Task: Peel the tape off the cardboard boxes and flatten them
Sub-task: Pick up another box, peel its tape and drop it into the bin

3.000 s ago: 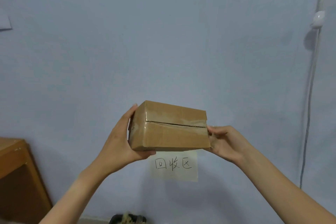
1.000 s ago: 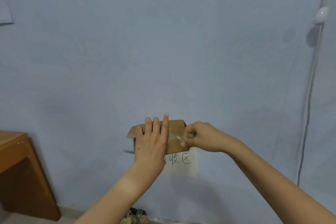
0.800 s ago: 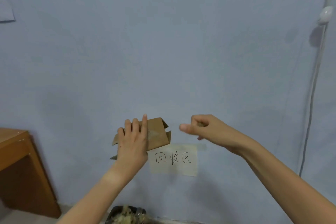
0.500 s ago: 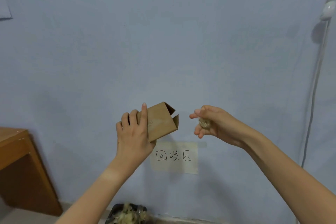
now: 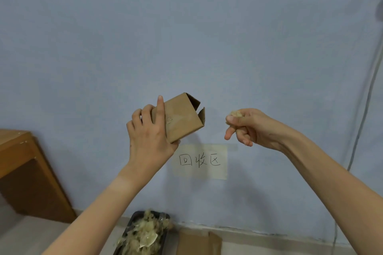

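Note:
My left hand (image 5: 149, 136) grips a small brown cardboard box (image 5: 182, 118) in the air in front of the wall. The box is tilted, its open end flaps pointing up and to the right. My right hand (image 5: 248, 126) is apart from the box, to its right, with thumb and fingers pinched on a crumpled wad of peeled tape (image 5: 233, 114).
A paper note with handwritten characters (image 5: 200, 160) is stuck on the blue wall. On the floor below stand a black bin full of crumpled tape (image 5: 145, 234) and a flattened cardboard piece (image 5: 199, 242). A wooden desk (image 5: 20, 172) is at the left; a cable (image 5: 364, 109) runs down the right.
My right hand pulled the tape off the box, moved away to the right and crumpled it. My left hand turned the box so its end flaps sprang open and lifted it.

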A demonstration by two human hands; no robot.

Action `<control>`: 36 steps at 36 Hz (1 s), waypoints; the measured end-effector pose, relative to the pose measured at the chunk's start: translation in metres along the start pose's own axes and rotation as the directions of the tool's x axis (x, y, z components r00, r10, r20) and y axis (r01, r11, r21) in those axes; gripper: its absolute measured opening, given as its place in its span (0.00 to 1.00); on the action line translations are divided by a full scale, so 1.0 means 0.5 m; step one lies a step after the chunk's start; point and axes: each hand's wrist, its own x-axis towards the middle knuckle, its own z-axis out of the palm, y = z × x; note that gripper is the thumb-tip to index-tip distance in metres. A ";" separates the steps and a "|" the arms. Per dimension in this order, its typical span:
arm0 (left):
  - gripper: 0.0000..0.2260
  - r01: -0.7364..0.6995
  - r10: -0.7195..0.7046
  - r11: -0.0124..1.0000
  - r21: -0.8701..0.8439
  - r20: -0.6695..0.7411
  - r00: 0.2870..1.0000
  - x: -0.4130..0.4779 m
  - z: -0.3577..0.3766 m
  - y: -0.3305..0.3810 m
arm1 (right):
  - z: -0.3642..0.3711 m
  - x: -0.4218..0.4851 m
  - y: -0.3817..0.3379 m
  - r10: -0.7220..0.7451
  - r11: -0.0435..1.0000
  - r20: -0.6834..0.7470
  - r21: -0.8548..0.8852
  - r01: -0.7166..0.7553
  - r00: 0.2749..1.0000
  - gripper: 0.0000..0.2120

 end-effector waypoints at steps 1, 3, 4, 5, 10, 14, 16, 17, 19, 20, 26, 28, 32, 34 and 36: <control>0.52 -0.004 0.004 1.000 0.001 -0.002 1.000 -0.002 0.001 -0.001 | 0.005 0.004 0.004 0.005 1.000 0.004 -0.013 -0.005 1.000 0.10; 0.52 -0.007 0.007 1.000 -0.004 -0.001 1.000 -0.005 0.003 -0.005 | 0.021 0.013 0.015 0.016 1.000 0.002 -0.013 -0.016 1.000 0.08; 0.52 -0.005 0.005 1.000 -0.008 0.000 1.000 -0.006 0.005 -0.006 | 0.029 0.018 0.022 0.020 1.000 -0.004 0.002 -0.020 1.000 0.07; 0.52 -0.002 0.002 1.000 -0.011 0.001 1.000 -0.008 0.007 -0.008 | 0.037 0.023 0.030 0.023 0.999 -0.011 0.027 -0.022 1.000 0.05; 0.52 0.005 -0.005 1.000 -0.002 0.016 1.000 -0.013 0.017 -0.022 | 0.055 0.042 0.052 0.033 0.979 -0.006 0.203 -0.031 0.999 0.17; 0.51 0.012 -0.012 1.000 0.007 0.023 1.000 -0.017 0.023 -0.037 | 0.066 0.058 0.058 0.035 0.980 -0.121 0.198 -0.010 0.992 0.21; 0.51 0.014 -0.014 1.000 0.011 0.025 1.000 -0.018 0.026 -0.044 | 0.070 0.068 0.066 0.015 0.985 -0.203 0.173 0.021 0.979 0.15; 0.51 0.015 -0.015 1.000 0.014 0.028 1.000 -0.018 0.028 -0.047 | 0.071 0.073 0.069 0.004 0.985 -0.229 0.171 0.037 0.973 0.13; 0.51 0.018 -0.018 1.000 0.014 0.030 0.999 -0.019 0.030 -0.051 | 0.073 0.079 0.066 -0.004 0.983 -0.245 0.175 0.048 0.970 0.11; 0.51 0.020 -0.020 1.000 0.012 0.032 0.999 -0.020 0.031 -0.053 | 0.073 0.081 0.062 0.000 0.983 -0.231 0.180 0.042 0.973 0.10; 0.50 0.023 -0.023 1.000 -0.001 0.049 0.999 -0.022 0.038 -0.057 | 0.091 0.083 0.055 0.046 0.987 -0.185 0.160 -0.016 0.982 0.08; 0.51 0.023 -0.023 1.000 -0.006 0.048 0.999 -0.022 0.040 -0.058 | 0.098 0.083 0.056 0.065 0.994 -0.167 0.099 -0.049 0.984 0.04; 0.51 0.028 -0.028 1.000 -0.005 0.056 0.998 -0.024 0.044 -0.062 | 0.096 0.079 0.060 0.090 0.996 -0.112 0.009 -0.090 0.990 0.05; 0.51 0.029 -0.028 1.000 -0.005 0.061 0.998 -0.026 0.047 -0.063 | 0.093 0.078 0.065 0.098 0.995 -0.082 -0.006 -0.098 0.992 0.07; 0.51 0.030 -0.030 1.000 -0.008 0.063 0.998 -0.029 0.050 -0.065 | 0.092 0.083 0.077 0.110 0.994 -0.082 -0.019 -0.112 0.991 0.14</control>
